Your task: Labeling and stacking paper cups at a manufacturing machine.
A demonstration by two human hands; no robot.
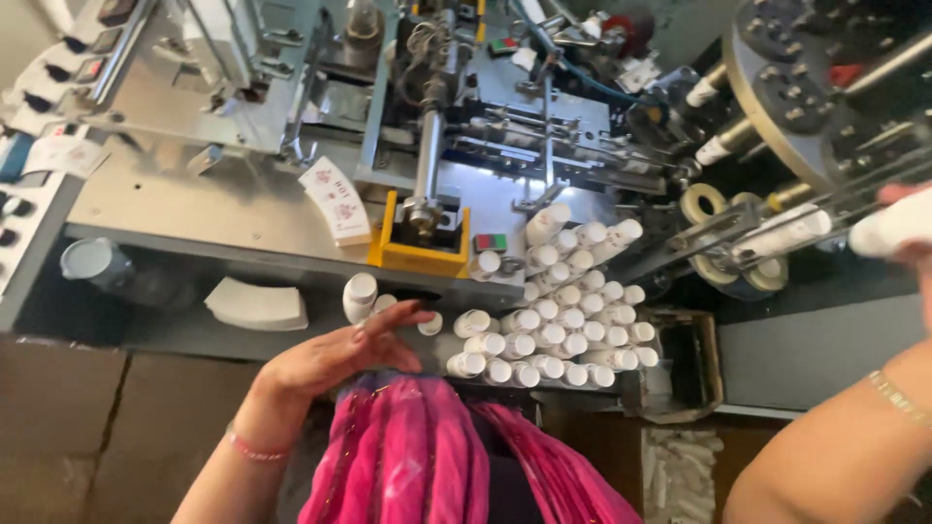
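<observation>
Your left hand (335, 357) is open wide, with nothing in it, just by the white paper cups (558, 325) at its 3 o'clock. Your right hand (908, 233) holds a white cup stack (888, 228) at 2 o'clock.

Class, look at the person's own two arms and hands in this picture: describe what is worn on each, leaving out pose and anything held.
Both forearms are bare, with no sleeves. The left hand has a thin pink bracelet at the wrist. The right arm has a thin pale gold bracelet; the right hand is mostly cut off by the picture's edge. No gloves or rings can be made out.
</observation>
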